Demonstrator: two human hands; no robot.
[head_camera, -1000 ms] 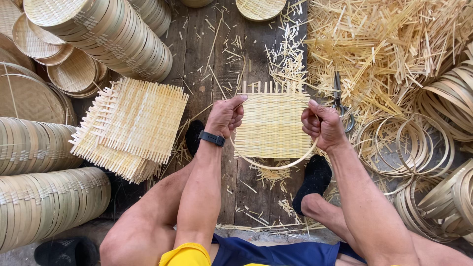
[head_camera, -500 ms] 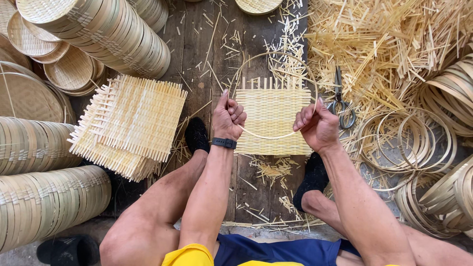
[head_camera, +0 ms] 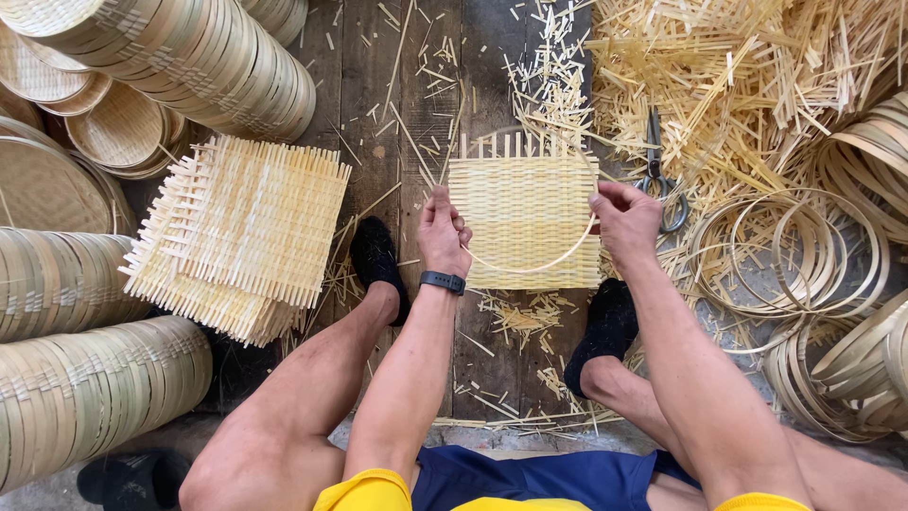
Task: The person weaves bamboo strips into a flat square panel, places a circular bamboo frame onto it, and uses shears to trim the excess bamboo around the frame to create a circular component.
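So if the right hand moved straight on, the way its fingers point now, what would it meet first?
The right hand points left across the woven bamboo mat, so it would likely slide over the mat and the thin bamboo hoop toward the left hand; height above the mat is unclear.

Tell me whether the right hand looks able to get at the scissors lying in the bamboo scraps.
Probably yes. The scissors lie uncovered just beyond the right hand, with nothing between them. That hand is gripping the thin bamboo hoop on the woven mat, so it must let go first.
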